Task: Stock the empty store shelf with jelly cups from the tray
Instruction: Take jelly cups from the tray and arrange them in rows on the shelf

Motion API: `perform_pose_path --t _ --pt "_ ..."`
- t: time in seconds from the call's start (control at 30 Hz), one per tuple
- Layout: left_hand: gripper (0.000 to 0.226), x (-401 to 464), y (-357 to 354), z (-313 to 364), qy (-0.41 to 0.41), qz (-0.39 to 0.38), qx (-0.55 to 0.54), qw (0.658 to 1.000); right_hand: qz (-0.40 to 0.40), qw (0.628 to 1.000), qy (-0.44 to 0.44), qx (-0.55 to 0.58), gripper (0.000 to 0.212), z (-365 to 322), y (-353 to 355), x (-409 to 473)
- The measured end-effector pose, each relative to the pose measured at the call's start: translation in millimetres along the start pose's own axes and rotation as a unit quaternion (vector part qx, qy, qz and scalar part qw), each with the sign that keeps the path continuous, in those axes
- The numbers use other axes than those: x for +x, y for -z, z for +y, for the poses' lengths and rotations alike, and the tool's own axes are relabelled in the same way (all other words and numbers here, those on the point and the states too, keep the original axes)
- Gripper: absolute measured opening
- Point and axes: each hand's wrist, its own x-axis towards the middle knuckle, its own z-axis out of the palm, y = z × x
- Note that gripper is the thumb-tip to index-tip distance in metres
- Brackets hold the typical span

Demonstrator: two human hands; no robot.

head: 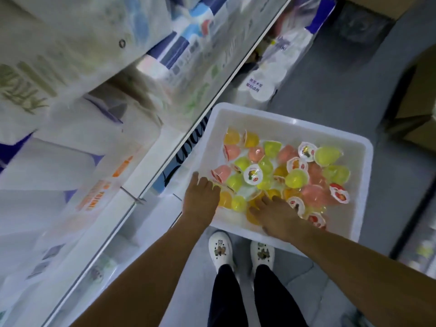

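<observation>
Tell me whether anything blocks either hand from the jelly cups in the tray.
Nothing visible does. The tray has no lid, and both the left hand and the right hand are already down among the jelly cups at its near side.

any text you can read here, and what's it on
"TOJIME", orange and only roughly legible, on the white paper-goods pack on the shelf.
Blue Chinese characters on the white roll pack on the floor: too blurred to read.
Large dark script on the blue-edged pack beside the white plastic tray: unreadable.
Jelly cup lid labels: too small.
</observation>
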Motion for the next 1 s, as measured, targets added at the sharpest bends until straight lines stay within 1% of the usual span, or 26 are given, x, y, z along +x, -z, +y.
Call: perform_pose_path --t 0.07,0.1,0.13,0.2,0.3,0.4,0.5,0.57,0.63,0.67,0.7,0.73,0.8,0.87,0.93,0.97,1.0 --pt "0.031 7.6 0.3 1.1 -0.021 -0.042 0.039 0.998 0.000 1.000 0.004 -0.025 0.056 -1.3 -5.6 10.7" --pt "0.025 9.9 3.7 3.6 -0.037 -0.075 0.045 0.996 -0.001 0.999 0.008 -0.034 0.055 -1.3 -6.7 14.4" --pt "0.023 13.2 1.8 5.5 -0.044 -0.091 0.049 0.994 0.001 0.999 0.010 -0.038 0.054 -0.9 -6.9 17.1" --pt "0.026 18.7 -0.4 4.3 -0.039 -0.087 0.053 0.994 0.001 1.000 0.011 -0.028 0.054 1.4 -5.1 20.7" --pt "0.038 24.6 -1.0 2.7 -0.024 -0.087 0.043 0.995 -0.009 1.000 0.019 0.005 0.056 4.9 -0.7 24.9" --pt "0.044 29.9 0.0 4.3 -0.009 -0.079 0.030 0.996 -0.023 0.999 0.028 -0.001 0.055 4.9 7.3 28.9" --pt "0.058 26.9 0.5 4.6 -0.006 -0.056 -0.027 0.998 -0.021 0.999 0.033 -0.008 0.056 7.2 18.5 28.1" --pt "0.063 19.0 4.6 1.1 0.004 -0.047 -0.092 0.995 -0.005 0.999 0.022 0.026 0.058 11.7 23.6 22.0" --pt "0.062 8.7 13.9 -3.4 0.048 -0.035 -0.189 0.980 0.020 0.993 -0.012 0.118 0.059 16.9 27.9 10.9" --pt "0.061 2.8 20.4 -5.7 0.076 -0.024 -0.243 0.967 0.033 0.981 -0.036 0.186 0.059 19.3 31.1 4.4" --pt "0.060 -3.4 28.2 -8.0 0.104 -0.009 -0.297 0.949 0.046 0.959 -0.064 0.272 0.058 20.9 36.0 -3.1" --pt "0.059 -9.9 36.4 -10.7 0.132 0.001 -0.349 0.928 0.060 0.924 -0.092 0.366 0.057 21.9 42.8 -10.4" --pt "0.058 -24.8 53.7 -16.5 0.187 0.008 -0.460 0.868 0.096 0.834 -0.127 0.529 0.055 22.4 62.1 -25.4" --pt "0.055 -41.9 72.8 -20.9 0.229 0.018 -0.560 0.796 0.120 0.766 -0.142 0.615 0.055 21.4 88.3 -41.0" --pt "0.051 -61.8 94.2 -24.3 0.253 0.047 -0.627 0.735 0.121 0.702 -0.132 0.689 0.056 17.5 116.7 -58.5" --pt "0.050 -72.4 106.5 -25.8 0.262 0.063 -0.652 0.709 0.118 0.667 -0.112 0.727 0.057 15.1 130.0 -67.4" --pt "0.050 -83.4 119.6 -27.3 0.267 0.081 -0.669 0.689 0.115 0.639 -0.089 0.755 0.057 12.6 143.0 -76.7"
